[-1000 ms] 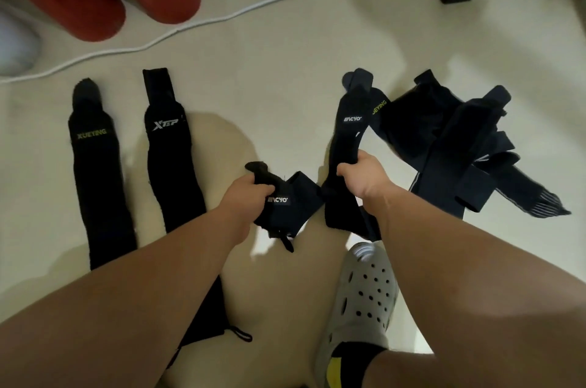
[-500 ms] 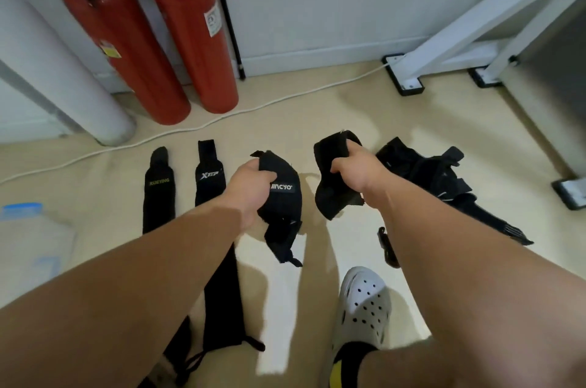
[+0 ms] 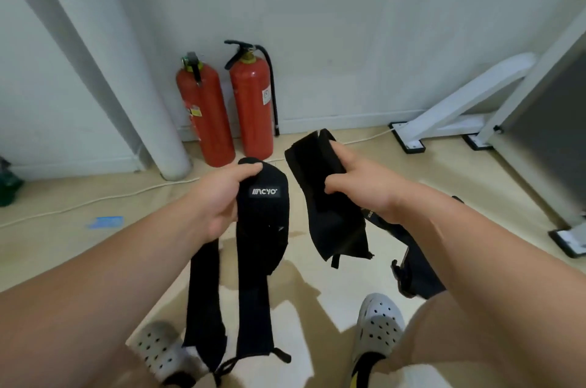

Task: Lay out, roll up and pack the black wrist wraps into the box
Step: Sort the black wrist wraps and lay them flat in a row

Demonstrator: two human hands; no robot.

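Black elasticated fabric is held up in both hands above a beige floor (image 3: 459, 184). The labelled wrist wrap (image 3: 263, 219), marked with a white logo patch near its top, is gripped by the left hand (image 3: 218, 197): the thumb is laid across the upper end and the fingers are curled behind it, so that the wrap hangs downward. The second wrist wrap (image 3: 329, 216), folded over on itself, is clutched by the right hand (image 3: 358, 188), whose fingers are wrapped round its upper part. The two held wraps are kept apart, with a gap of floor seen between them.

Two long black strips (image 3: 203, 292) are seen below the left hand, stretched toward the near edge of the floor; whether the right one of them belongs to the held wrap cannot be told. A heap of dark wraps (image 3: 418, 276) is partly hidden beneath the right forearm, toward the right edge.

Two red fire extinguishers (image 3: 250, 108) are stood at the far edge of the floor, against the wall, beside a white pillar (image 3: 126, 77). A white cable (image 3: 95, 201) is trailed along the far left. Grey perforated clogs (image 3: 377, 324) are worn at the near edge.
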